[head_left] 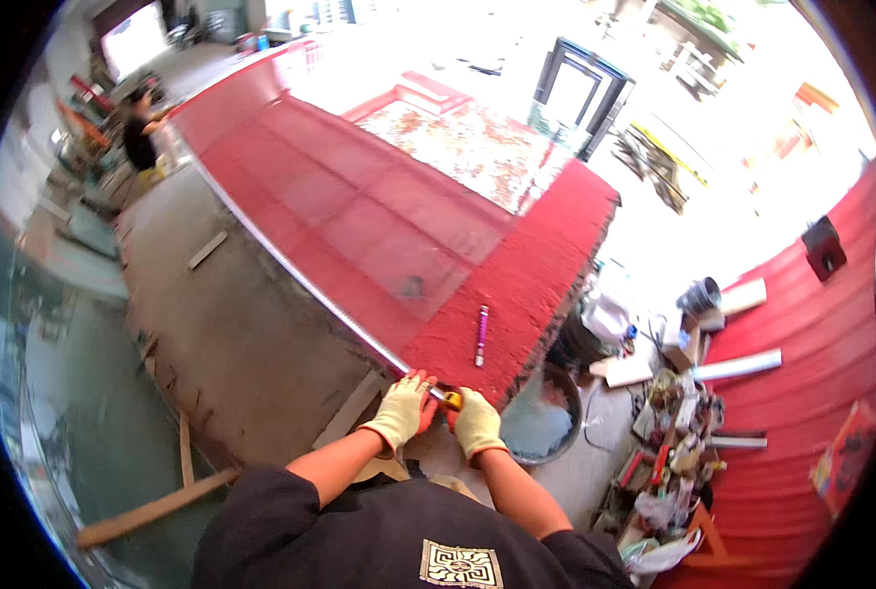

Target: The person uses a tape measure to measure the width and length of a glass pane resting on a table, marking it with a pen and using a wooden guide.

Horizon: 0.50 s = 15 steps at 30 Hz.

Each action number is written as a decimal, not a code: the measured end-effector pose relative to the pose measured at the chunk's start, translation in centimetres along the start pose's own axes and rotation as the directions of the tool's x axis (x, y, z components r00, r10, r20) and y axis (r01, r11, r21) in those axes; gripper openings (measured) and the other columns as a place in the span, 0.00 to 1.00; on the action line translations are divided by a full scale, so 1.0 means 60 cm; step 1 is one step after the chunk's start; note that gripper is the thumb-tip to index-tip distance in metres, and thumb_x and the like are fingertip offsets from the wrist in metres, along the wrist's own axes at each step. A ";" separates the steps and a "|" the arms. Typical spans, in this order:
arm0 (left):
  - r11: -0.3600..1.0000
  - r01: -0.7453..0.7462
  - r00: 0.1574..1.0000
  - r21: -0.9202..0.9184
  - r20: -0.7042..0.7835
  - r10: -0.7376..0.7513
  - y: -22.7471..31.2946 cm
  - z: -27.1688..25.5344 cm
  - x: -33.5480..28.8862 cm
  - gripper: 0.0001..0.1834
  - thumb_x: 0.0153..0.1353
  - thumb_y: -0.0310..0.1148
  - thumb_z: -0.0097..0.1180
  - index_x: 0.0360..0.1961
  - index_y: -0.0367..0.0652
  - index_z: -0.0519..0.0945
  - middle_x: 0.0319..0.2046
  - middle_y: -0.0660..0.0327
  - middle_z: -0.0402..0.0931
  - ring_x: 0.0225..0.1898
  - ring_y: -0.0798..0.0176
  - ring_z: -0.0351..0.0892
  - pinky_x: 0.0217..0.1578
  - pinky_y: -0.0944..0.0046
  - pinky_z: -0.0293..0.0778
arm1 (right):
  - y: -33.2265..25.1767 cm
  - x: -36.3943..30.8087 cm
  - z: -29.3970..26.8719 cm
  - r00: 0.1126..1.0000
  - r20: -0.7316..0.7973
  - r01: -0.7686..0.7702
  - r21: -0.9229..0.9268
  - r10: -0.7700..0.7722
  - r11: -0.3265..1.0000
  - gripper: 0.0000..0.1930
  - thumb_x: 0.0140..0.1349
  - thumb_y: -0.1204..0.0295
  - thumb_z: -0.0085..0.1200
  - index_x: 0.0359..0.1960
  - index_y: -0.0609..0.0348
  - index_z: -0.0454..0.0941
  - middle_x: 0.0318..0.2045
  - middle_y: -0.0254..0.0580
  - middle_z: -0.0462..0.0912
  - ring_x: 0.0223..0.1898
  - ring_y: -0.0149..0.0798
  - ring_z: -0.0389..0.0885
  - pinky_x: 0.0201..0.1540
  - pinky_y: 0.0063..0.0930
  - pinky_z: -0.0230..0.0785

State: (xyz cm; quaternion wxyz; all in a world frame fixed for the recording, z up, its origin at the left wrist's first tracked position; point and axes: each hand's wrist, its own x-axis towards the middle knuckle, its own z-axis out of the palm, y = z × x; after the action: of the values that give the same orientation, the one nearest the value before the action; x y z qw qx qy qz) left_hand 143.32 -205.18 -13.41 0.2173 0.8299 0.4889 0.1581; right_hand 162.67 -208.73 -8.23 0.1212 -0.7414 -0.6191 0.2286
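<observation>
In a pale glove with orange-red fingers, my right hand (478,424) grips a yellow and black tape measure (453,400) at the near edge of the red table. My left hand (399,412), gloved alike, is closed around the drawn-out tape blade (301,277) just beside the case. That blade runs straight to the far left along the edge of a large glass sheet (369,211), where a person (141,137) leans in. The glass lies on a red carpet-like covering (546,260). A purple and white marker-like stick (482,336) rests right of it.
Left of the glass is a grey-brown worktop (242,324) with a small wooden strip (207,250). A bucket of bluish water (539,424) stands by my right hand. Clutter (669,442) fills the right floor. A dark frame (580,93) stands behind the table.
</observation>
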 end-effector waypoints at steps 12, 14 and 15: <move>-0.413 0.269 0.669 -0.870 0.477 -0.570 -0.019 -0.054 0.028 0.22 0.82 0.46 0.53 0.64 0.41 0.74 0.50 0.53 0.83 0.47 0.54 0.86 0.48 0.54 0.85 | -0.026 -0.085 -0.023 1.000 0.011 0.025 0.190 -0.028 0.981 0.19 0.61 0.55 0.72 0.48 0.51 0.88 0.40 0.50 0.91 0.44 0.55 0.91 0.48 0.45 0.82; -0.488 0.193 0.724 -0.851 0.459 -0.515 -0.046 -0.018 0.024 0.20 0.83 0.47 0.51 0.64 0.44 0.73 0.44 0.55 0.85 0.42 0.53 0.87 0.46 0.52 0.86 | -0.028 -0.092 -0.011 0.999 0.052 -0.009 0.253 -0.004 0.967 0.20 0.62 0.55 0.73 0.51 0.50 0.88 0.40 0.50 0.92 0.44 0.52 0.92 0.49 0.43 0.82; -0.506 0.189 0.711 -0.842 0.473 -0.520 -0.040 -0.015 0.019 0.20 0.83 0.46 0.50 0.64 0.45 0.73 0.44 0.54 0.85 0.42 0.52 0.87 0.45 0.51 0.86 | -0.022 -0.094 -0.002 0.998 0.062 -0.036 0.291 0.019 0.956 0.20 0.62 0.55 0.73 0.52 0.49 0.88 0.39 0.50 0.92 0.44 0.51 0.93 0.49 0.42 0.82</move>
State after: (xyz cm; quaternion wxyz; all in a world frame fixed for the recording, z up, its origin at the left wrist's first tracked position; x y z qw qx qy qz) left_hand 141.66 -202.94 -13.80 0.7651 0.0370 0.4388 0.4697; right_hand 160.84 -213.96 -6.42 0.2079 -0.7170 -0.5716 0.3405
